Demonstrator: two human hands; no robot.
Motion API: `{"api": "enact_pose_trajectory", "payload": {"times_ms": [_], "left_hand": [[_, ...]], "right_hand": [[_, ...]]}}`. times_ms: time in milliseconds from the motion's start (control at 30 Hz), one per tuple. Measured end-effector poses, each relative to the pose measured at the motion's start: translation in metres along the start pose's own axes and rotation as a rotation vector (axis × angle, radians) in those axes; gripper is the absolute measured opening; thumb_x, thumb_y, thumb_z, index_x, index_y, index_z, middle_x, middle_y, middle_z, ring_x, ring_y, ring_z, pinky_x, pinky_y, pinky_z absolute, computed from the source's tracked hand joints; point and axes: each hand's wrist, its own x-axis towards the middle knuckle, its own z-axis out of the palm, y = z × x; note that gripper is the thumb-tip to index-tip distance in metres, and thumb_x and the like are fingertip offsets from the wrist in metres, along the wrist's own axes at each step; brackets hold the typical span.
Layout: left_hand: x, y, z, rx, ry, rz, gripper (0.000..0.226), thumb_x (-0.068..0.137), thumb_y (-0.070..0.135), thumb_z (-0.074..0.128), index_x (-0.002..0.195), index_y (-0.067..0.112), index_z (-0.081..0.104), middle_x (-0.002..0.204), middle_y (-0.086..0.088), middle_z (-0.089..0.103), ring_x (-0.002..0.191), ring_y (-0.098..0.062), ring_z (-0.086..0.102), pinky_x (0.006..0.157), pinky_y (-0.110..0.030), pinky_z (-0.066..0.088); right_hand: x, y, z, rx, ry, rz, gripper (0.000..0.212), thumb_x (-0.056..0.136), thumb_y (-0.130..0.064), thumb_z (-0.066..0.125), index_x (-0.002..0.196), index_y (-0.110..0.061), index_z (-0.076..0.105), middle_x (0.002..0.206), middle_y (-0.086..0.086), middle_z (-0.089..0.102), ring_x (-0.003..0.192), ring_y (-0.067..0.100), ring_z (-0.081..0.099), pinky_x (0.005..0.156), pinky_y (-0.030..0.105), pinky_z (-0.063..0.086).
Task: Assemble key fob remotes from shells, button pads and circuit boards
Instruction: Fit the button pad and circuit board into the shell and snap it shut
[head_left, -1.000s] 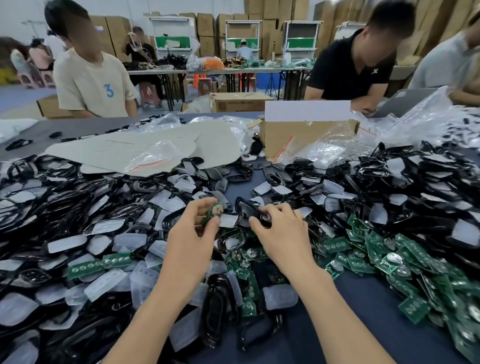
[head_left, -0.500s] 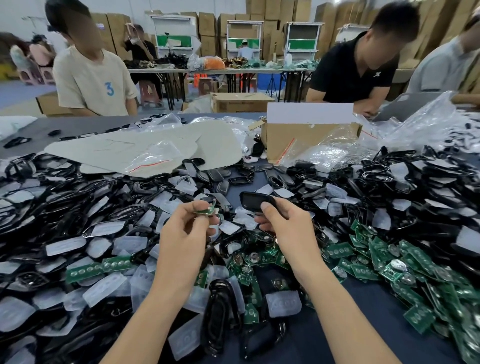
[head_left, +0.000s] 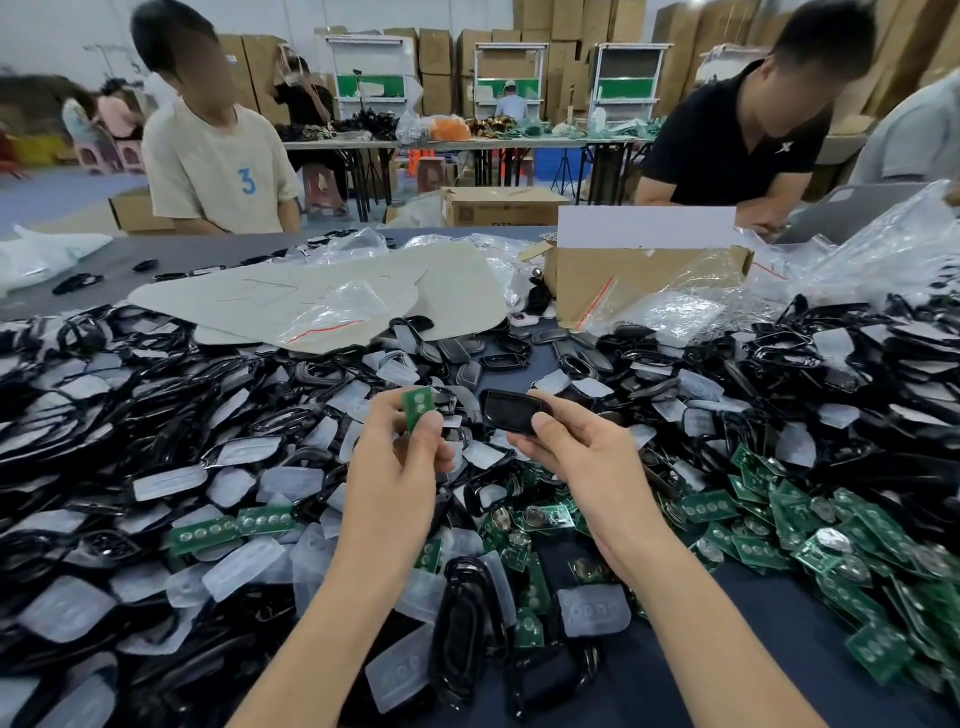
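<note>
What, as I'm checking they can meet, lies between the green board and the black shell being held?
Head view: only open air between the green board and black shell; loose parts lie below.

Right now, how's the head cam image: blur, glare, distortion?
Head view: even indoor light, no hard shadows; the left hand with the green board and the right hand with the black shell are reasonably sharp; the far left edge is smeared; the clear bags catch glare; wide-angle bending stretches the corners.
</note>
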Motion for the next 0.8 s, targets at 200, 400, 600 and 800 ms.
{"api": "enact_pose_trajectory", "payload": {"times_ms": [200, 400, 600, 800], "left_hand": [[-0.004, -0.001, 0.003, 0.209, -0.093, 0.124, 0.043, 0.100, 0.013, 0.055, 0.113, 0.054, 0.052, 0.096, 0.011, 0.059, 0.080, -0.002, 0.060, 0.074, -0.013, 0.047], [-0.003, -0.004, 0.001, 0.248, 0.018, 0.087, 0.023, 0.092, 0.024, 0.070, 0.092, 0.043, 0.058, 0.088, 0.025, 0.066, 0.082, -0.001, 0.064, 0.068, -0.014, 0.048], [-0.005, -0.002, 0.002, 0.235, 0.006, 0.097, 0.020, 0.091, 0.020, 0.071, 0.089, 0.039, 0.064, 0.083, 0.024, 0.069, 0.081, 0.000, 0.065, 0.067, -0.010, 0.047], [-0.005, -0.001, 0.001, 0.217, 0.004, 0.080, 0.022, 0.092, 0.019, 0.069, 0.090, 0.041, 0.065, 0.086, 0.022, 0.070, 0.083, 0.001, 0.066, 0.070, -0.009, 0.047]], "right_hand": [[-0.003, 0.003, 0.007, -0.123, -0.066, -0.080, 0.028, 0.101, -0.005, 0.058, 0.115, -0.025, 0.070, 0.111, 0.001, 0.075, 0.095, 0.017, 0.076, 0.080, 0.019, 0.058], [-0.007, 0.004, 0.011, -0.158, -0.142, -0.090, 0.028, 0.100, -0.006, 0.059, 0.115, -0.027, 0.071, 0.106, -0.005, 0.078, 0.098, 0.017, 0.075, 0.085, 0.023, 0.058], [-0.009, 0.005, 0.012, -0.121, -0.146, -0.091, 0.028, 0.098, -0.005, 0.061, 0.113, -0.026, 0.072, 0.104, -0.004, 0.078, 0.097, 0.018, 0.075, 0.082, 0.020, 0.058], [-0.009, 0.004, 0.012, -0.118, -0.143, -0.097, 0.028, 0.098, -0.003, 0.061, 0.112, -0.025, 0.072, 0.102, -0.002, 0.079, 0.095, 0.018, 0.076, 0.080, 0.019, 0.058]]}}
